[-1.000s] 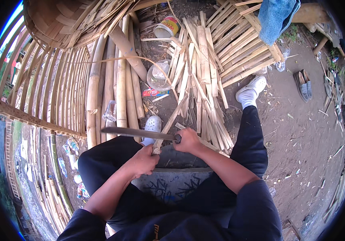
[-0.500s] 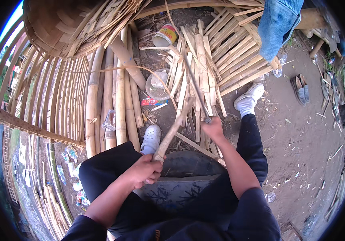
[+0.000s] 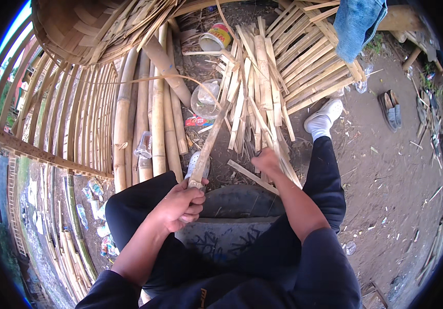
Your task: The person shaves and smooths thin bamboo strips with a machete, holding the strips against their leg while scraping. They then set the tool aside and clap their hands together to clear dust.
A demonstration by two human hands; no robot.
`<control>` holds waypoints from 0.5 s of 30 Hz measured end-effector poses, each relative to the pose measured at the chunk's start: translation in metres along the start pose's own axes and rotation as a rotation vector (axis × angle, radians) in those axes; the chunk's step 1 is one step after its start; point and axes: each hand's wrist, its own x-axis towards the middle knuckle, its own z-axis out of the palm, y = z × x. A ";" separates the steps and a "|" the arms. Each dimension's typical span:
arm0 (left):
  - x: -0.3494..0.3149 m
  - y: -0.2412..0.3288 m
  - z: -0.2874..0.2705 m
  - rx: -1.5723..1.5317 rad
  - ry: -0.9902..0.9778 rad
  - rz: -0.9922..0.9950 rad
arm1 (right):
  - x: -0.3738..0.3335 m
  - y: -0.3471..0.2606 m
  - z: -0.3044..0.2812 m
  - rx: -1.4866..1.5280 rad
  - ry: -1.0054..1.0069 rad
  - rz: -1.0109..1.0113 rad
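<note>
My left hand (image 3: 182, 207) is wrapped round the lower end of a rough, pale bamboo stick (image 3: 209, 144), which slants up and away to the right over the ground. My right hand (image 3: 268, 162) is closed on the dark handle of a long-bladed knife (image 3: 257, 153), to the right of the stick. Its blade is hard to make out at this moment. Just beyond both hands lies a loose pile of split bamboo strips (image 3: 262, 77). One separate strip (image 3: 252, 176) rests near my right wrist.
Bamboo poles (image 3: 158, 123) lie at left beside a slatted bamboo frame (image 3: 72, 118). A woven basket (image 3: 77, 31) hangs over the upper left. A slatted panel (image 3: 314, 62), a tin can (image 3: 215, 38) and blue denim cloth (image 3: 358, 26) are farther off. Shoes (image 3: 389, 110) sit on the dirt at right.
My left hand has shifted slightly up and left, and the bamboo stick has swung more upright. My right hand has moved slightly left; the knife blade, plain before, is now indistinct.
</note>
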 end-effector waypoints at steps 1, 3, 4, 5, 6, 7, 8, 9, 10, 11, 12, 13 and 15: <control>-0.002 0.002 -0.002 0.017 -0.023 -0.017 | 0.010 0.011 -0.003 0.071 0.033 0.048; -0.008 0.004 -0.009 0.045 -0.061 -0.045 | 0.019 0.018 -0.014 0.212 0.092 0.134; -0.008 0.005 -0.010 0.075 -0.056 -0.023 | 0.020 0.020 -0.016 0.237 0.099 0.111; -0.006 0.004 -0.014 0.095 -0.044 -0.002 | 0.013 0.015 -0.022 0.256 0.094 0.085; -0.004 0.003 -0.015 0.117 -0.039 0.017 | 0.006 0.012 -0.030 0.273 0.096 0.063; -0.002 0.003 -0.015 0.140 -0.009 0.043 | -0.001 0.006 -0.035 0.264 0.106 0.009; 0.000 0.003 -0.011 0.162 0.016 0.068 | -0.009 0.000 -0.041 0.252 0.119 -0.044; 0.001 0.002 -0.011 0.177 0.053 0.090 | -0.020 -0.012 -0.045 0.239 0.118 -0.098; 0.004 0.001 -0.013 0.165 0.081 0.073 | -0.032 -0.024 -0.050 0.258 0.038 -0.123; 0.009 -0.001 -0.016 0.152 0.104 0.051 | -0.049 -0.041 -0.059 0.273 -0.041 -0.141; 0.013 -0.001 -0.015 0.152 0.115 0.032 | -0.061 -0.051 -0.067 0.292 -0.103 -0.155; 0.017 -0.005 -0.012 0.225 0.128 0.023 | -0.066 -0.052 -0.064 0.221 -0.122 -0.224; 0.026 -0.019 -0.011 0.361 0.183 0.005 | -0.069 -0.051 -0.043 0.089 -0.189 -0.376</control>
